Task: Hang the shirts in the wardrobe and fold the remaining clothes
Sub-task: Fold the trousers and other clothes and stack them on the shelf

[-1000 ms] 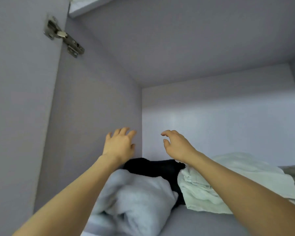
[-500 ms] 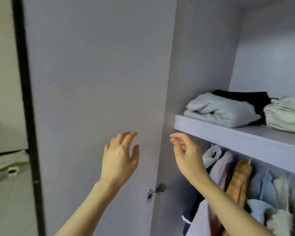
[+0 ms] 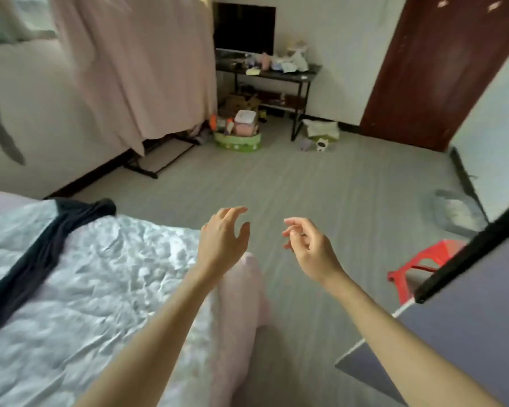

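A dark garment (image 3: pixel 39 254) lies stretched across the bed (image 3: pixel 100 289) at the left, over its crumpled pale cover. My left hand (image 3: pixel 222 240) hovers above the bed's right corner with relaxed, spread fingers and holds nothing. My right hand (image 3: pixel 309 248) hangs over the floor a little to its right, fingers loosely curled, also empty. The wardrobe door (image 3: pixel 459 295) shows as a lilac panel with a black edge at the lower right. The wardrobe's inside is out of view.
A red plastic stool (image 3: pixel 417 268) stands by the door edge. A pink curtain (image 3: pixel 138 69) hangs at the back left, a TV table (image 3: pixel 274 73) with clutter behind. A green basket (image 3: pixel 237 139) and small items sit on the grey floor (image 3: pixel 321 195). A brown door (image 3: pixel 441 69) is at the right.
The view has swung from the wardrobe shelf and hanging clothes round to the room and bed. Both hands stay raised and empty, now over the bed corner and floor.
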Action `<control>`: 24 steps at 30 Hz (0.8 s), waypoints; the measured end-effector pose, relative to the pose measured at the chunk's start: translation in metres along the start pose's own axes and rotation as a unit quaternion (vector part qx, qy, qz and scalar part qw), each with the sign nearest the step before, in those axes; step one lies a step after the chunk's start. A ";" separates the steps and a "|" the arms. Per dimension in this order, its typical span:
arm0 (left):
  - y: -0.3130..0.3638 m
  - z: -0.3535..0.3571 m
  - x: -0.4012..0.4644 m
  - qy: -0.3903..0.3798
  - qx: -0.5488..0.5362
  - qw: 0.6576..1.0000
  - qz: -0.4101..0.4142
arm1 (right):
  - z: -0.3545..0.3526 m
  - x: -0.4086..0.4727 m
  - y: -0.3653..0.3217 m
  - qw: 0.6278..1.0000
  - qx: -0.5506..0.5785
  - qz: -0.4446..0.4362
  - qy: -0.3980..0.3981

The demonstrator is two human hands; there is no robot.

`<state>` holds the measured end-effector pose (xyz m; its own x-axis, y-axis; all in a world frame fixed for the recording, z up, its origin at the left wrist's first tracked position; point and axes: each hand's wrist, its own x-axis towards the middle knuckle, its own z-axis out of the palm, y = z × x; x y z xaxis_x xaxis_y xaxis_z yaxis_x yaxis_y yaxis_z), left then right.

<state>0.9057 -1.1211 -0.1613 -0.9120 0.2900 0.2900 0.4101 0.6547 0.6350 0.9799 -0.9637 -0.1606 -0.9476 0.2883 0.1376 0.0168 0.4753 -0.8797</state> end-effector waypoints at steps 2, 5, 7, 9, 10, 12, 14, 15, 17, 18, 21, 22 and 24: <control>-0.061 -0.039 -0.014 0.028 0.014 0.997 -0.075 | 0.067 0.020 -0.007 0.997 0.006 0.016 -0.070; -0.135 -0.087 -0.044 0.070 0.038 0.981 -0.174 | 0.152 0.041 -0.014 0.986 -0.007 0.022 -0.166; -0.171 -0.110 -0.060 0.090 0.056 0.968 -0.228 | 0.196 0.051 -0.018 0.976 -0.019 0.020 -0.217; -0.204 -0.131 -0.077 0.106 0.075 0.952 -0.279 | 0.243 0.059 -0.025 0.962 -0.027 0.011 -0.272; -0.218 -0.139 -0.083 0.109 0.079 0.944 -0.301 | 0.264 0.063 -0.028 0.955 -0.027 0.006 -0.296; -0.249 -0.153 -0.095 0.125 0.083 0.925 -0.348 | 0.312 0.074 -0.036 0.936 -0.023 -0.004 -0.350; -0.281 -0.163 -0.098 0.128 0.089 0.908 -0.388 | 0.356 0.087 -0.041 0.918 -0.030 -0.008 -0.395; -0.295 -0.166 -0.098 0.123 0.093 0.902 -0.404 | 0.374 0.093 -0.044 0.911 -0.034 -0.009 -0.411; -0.335 -0.168 -0.087 0.114 0.099 0.886 -0.438 | 0.421 0.113 -0.041 0.894 -0.048 -0.018 -0.445; -0.356 -0.167 -0.079 0.105 0.098 0.878 -0.456 | 0.444 0.125 -0.037 0.887 -0.057 -0.023 -0.458; -0.417 -0.157 -0.056 0.061 0.111 0.859 -0.496 | 0.505 0.154 -0.023 0.868 -0.096 -0.048 -0.484; -0.437 -0.151 -0.049 0.047 0.115 0.852 -0.509 | 0.525 0.163 -0.015 0.862 -0.112 -0.063 -0.491; -0.486 -0.137 -0.034 0.025 0.124 0.831 -0.541 | 0.572 0.183 0.006 0.842 -0.158 -0.101 -0.506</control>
<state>0.7385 -1.5448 -0.3815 -0.7424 -0.5874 -0.3223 -0.6698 0.6393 0.3776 0.6239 -1.3829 -0.4012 -0.7246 -0.6055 -0.3291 -0.2458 0.6732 -0.6974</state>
